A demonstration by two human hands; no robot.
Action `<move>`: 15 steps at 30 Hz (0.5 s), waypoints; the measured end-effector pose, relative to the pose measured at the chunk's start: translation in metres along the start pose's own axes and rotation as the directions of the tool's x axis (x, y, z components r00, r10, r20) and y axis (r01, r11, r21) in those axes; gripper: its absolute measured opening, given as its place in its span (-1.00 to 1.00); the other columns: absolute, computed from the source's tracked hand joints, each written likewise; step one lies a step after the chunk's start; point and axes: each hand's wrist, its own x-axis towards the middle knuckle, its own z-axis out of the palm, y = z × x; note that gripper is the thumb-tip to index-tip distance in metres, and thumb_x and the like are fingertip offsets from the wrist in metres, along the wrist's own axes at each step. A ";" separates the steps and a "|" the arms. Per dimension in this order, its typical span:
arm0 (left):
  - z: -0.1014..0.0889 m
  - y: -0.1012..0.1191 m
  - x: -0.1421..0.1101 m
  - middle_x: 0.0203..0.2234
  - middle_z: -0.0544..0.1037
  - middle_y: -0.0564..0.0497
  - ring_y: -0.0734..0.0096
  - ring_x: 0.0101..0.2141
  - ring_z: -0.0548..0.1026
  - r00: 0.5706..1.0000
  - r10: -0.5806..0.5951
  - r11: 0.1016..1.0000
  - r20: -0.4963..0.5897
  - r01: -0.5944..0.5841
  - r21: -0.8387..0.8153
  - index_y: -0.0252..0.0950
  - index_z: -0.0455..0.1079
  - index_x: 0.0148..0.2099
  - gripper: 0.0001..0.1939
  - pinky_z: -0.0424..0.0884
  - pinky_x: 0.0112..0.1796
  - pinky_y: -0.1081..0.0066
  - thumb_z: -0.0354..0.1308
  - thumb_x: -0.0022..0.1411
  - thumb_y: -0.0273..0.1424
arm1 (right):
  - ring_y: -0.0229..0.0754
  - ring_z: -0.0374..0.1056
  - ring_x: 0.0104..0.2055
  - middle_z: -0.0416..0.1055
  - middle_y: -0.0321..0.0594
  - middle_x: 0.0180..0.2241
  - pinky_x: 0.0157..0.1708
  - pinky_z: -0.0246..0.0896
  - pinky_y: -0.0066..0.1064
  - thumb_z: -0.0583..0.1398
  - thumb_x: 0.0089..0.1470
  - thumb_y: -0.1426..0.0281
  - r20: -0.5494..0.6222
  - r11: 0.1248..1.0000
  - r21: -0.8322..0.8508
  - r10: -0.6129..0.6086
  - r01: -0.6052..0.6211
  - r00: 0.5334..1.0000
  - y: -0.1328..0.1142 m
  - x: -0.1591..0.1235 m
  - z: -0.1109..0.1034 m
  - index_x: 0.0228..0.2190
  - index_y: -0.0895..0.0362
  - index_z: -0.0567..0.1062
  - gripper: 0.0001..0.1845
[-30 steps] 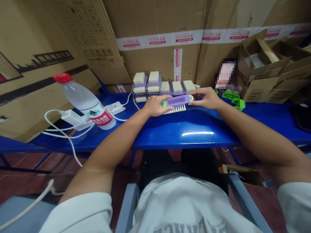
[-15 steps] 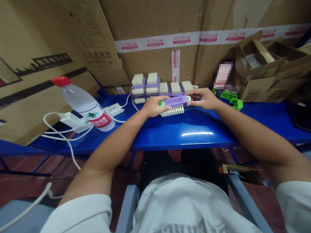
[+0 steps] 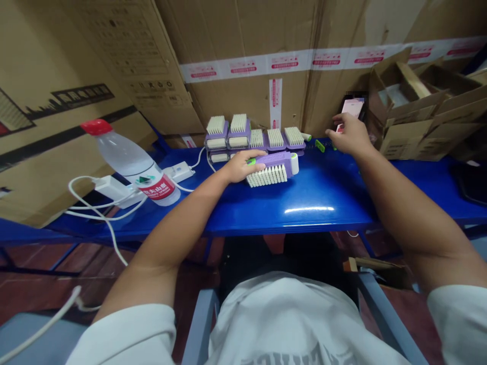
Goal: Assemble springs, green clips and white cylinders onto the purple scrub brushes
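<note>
A purple brush [image 3: 274, 169] with cream bristles and a green and white tip lies on its side on the blue table [image 3: 304, 200]. My left hand [image 3: 239, 166] is closed on its left end. My right hand [image 3: 350, 135] is off the brush, palm down at the back right with fingers loosely apart and nothing seen in them. It hovers next to a pink and white card [image 3: 352, 107] and a small green piece [image 3: 319, 146]. Several more purple brushes [image 3: 251, 134] stand bristles-up in a row behind the held one.
A water bottle with a red cap [image 3: 131, 161] lies tilted at the left, beside white chargers and cables [image 3: 114, 187]. Large cardboard cartons form the wall behind. Open small cardboard boxes [image 3: 418, 106] are piled at the back right.
My right hand let go of the brush's right end and moved right and back toward the pink card. The brush tipped onto its side, bristles toward me, still in my left hand.
</note>
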 end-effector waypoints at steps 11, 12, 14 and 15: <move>-0.012 0.005 0.002 -0.10 0.75 -0.15 0.06 -0.21 0.69 0.967 -0.201 0.950 0.156 0.231 -0.210 -0.23 0.60 0.31 -0.24 0.62 -0.10 0.05 0.35 0.24 0.14 | 0.43 0.36 0.33 0.44 0.32 0.30 0.26 0.28 0.21 0.35 0.23 0.16 0.143 0.842 -0.523 0.245 -0.137 0.959 0.002 -0.005 -0.008 0.30 0.22 0.49 -0.30; -0.012 0.006 0.001 -0.21 0.74 -0.12 0.16 -0.36 0.64 0.948 -0.253 0.928 0.192 0.294 -0.230 -0.22 0.60 0.32 -0.27 0.61 -0.23 0.12 0.35 0.26 0.10 | 0.45 0.34 0.34 0.42 0.36 0.31 0.27 0.27 0.22 0.36 0.21 0.16 0.155 0.811 -0.565 0.285 -0.151 0.946 0.002 -0.005 -0.009 0.31 0.24 0.47 -0.26; -0.012 0.007 0.000 -0.36 0.68 -0.07 0.30 -0.53 0.51 0.918 -0.330 0.892 0.222 0.380 -0.244 -0.20 0.64 0.28 -0.35 0.50 -0.42 0.24 0.37 0.27 0.03 | 0.48 0.34 0.34 0.43 0.39 0.30 0.25 0.27 0.25 0.37 0.17 0.18 0.184 0.767 -0.621 0.341 -0.160 0.922 0.003 -0.006 -0.010 0.31 0.26 0.46 -0.23; -0.012 0.007 0.001 -0.40 0.66 -0.05 0.34 -0.56 0.47 0.912 -0.352 0.882 0.212 0.399 -0.249 -0.20 0.67 0.23 -0.40 0.45 -0.47 0.29 0.39 0.26 0.00 | 0.48 0.36 0.33 0.46 0.38 0.28 0.23 0.30 0.27 0.37 0.16 0.19 0.195 0.757 -0.635 0.352 -0.155 0.916 0.003 -0.005 -0.011 0.30 0.24 0.47 -0.25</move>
